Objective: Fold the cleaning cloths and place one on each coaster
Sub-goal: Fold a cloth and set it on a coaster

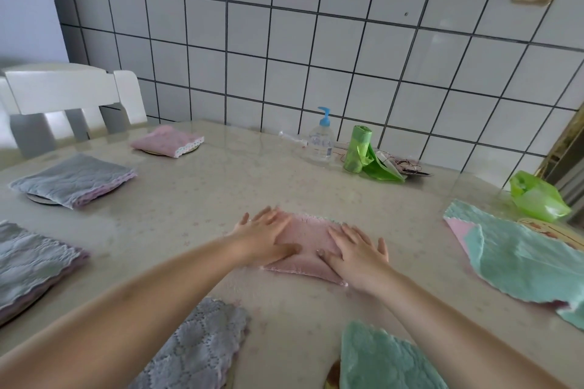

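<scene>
While both hands lie flat on the folded pink cloth (303, 243) at the middle of the table (196, 199), the left hand (265, 235) covers its left part and the right hand (357, 253) its right, fingers straight and slightly spread. Folded cloths sit on coasters at the left: a pink one (167, 139) and a grey one (74, 180); a third grey cloth (31, 262) probably covers a coaster too. An unfolded teal cloth (521, 259) lies at the right.
</scene>
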Available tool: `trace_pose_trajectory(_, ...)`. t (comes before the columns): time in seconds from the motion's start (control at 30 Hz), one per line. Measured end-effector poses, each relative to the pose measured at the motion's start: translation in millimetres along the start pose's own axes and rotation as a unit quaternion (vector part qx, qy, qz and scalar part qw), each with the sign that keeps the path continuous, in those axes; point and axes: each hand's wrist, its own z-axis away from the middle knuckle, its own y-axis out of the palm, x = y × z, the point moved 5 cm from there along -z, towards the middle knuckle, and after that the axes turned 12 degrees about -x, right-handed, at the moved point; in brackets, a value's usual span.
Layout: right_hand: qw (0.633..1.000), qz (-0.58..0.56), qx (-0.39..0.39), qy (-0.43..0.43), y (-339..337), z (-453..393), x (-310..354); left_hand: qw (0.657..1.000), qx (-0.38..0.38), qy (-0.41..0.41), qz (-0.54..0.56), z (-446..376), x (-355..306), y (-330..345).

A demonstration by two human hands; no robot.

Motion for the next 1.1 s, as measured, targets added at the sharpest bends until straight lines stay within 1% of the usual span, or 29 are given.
trace_pose_trajectory(0.07, 0.999, -0.027, -0.029, 0.018, -6.7, 6.7, -9.7, 0.993, -0.076, -0.053, 0.068, 5.2, 16.1, -7.6)
trace_pose_trajectory(0.13, 0.996, -0.062, -0.054, 0.032, -13.7, 15.2, -19.9, 0.983, -0.121, -0.087, 0.108, 12.4, 29.4, -12.6)
trace_pose_trajectory(0.2, 0.991, -0.112, -0.061, 0.034, -17.2, 20.7, -23.4, 0.981, -0.118, -0.094, 0.125, 16.7, 31.3, -14.0)
trace_pose_trajectory(0.27, 0.984, -0.165, -0.057, 0.029, -17.6, 21.2, -19.2, 0.977, -0.094, -0.096, 0.163, 17.2, 25.4, -13.9)
trace_pose_trajectory(0.33, 0.979, -0.2, -0.048, 0.015, -14.2, 17.0, -12.2, 0.973, -0.072, -0.089, 0.2, 14.1, 18.1, -13.4)
trace_pose_trajectory(0.4, 0.973, -0.225, -0.041, 0.002, -9.0, 10.9, -7.7, 0.967, -0.073, -0.077, 0.231, 8.0, 13.0, -15.1)
trace_pose_trajectory(0.53, 0.949, -0.309, -0.062, -0.024, -1.8, -1.6, -8.5, 0.931, -0.104, -0.092, 0.337, -1.6, 11.5, -14.0)
trace_pose_trajectory(0.6, 0.921, -0.383, -0.076, 0.0, -2.8, -4.9, -13.1, 0.901, -0.114, -0.125, 0.4, -1.1, 11.6, -13.9)
trace_pose_trajectory(0.63, 0.904, -0.42, -0.083, 0.02, -5.5, -4.9, -16.2, 0.875, -0.111, -0.148, 0.447, 0.1, 10.6, -14.0)
trace_pose_trajectory(0.73, 0.864, -0.488, -0.077, 0.095, -15.9, 4.2, -25.4, 0.778, -0.07, -0.225, 0.582, 5.8, -3.2, -16.4)
trace_pose_trajectory(0.77, 0.855, -0.5, -0.065, 0.123, -19.0, 11.3, -28.1, 0.755, -0.053, -0.248, 0.605, 9.1, -10.2, -17.6)
trace_pose_trajectory(0.8, 0.84, -0.518, -0.05, 0.153, -22.4, 20.4, -29.7, 0.739, -0.035, -0.267, 0.617, 13.8, -17.9, -20.1)
trace_pose_trajectory(0.83, 0.817, -0.544, -0.034, 0.188, -25.9, 31.2, -30.9, 0.729, -0.016, -0.281, 0.624, 18.9, -25.7, -24.2)
trace_pose_trajectory(0.93, 0.721, -0.62, 0.002, 0.309, -40.4, 71.6, -35.1, 0.708, 0.038, -0.303, 0.637, 34.0, -47.3, -40.4)
trace_pose_trajectory(0.97, 0.699, -0.627, 0.014, 0.343, -46.2, 86.1, -37.5, 0.701, 0.052, -0.312, 0.639, 39.6, -54.3, -45.5)
trace_pose_trajectory(1.0, 0.687, -0.628, 0.022, 0.365, -52.4, 98.7, -40.3, 0.699, 0.066, -0.317, 0.638, 44.5, -62.6, -50.2)
trace_pose_trajectory(1.03, 0.684, -0.623, 0.027, 0.378, -58.6, 110.2, -43.6, 0.7, 0.083, -0.318, 0.634, 49.5, -72.1, -53.4)
trace_pose_trajectory(1.1, 0.699, -0.601, 0.017, 0.389, -72.3, 130.0, -52.4, 0.708, 0.119, -0.309, 0.623, 59.5, -94.9, -56.4)
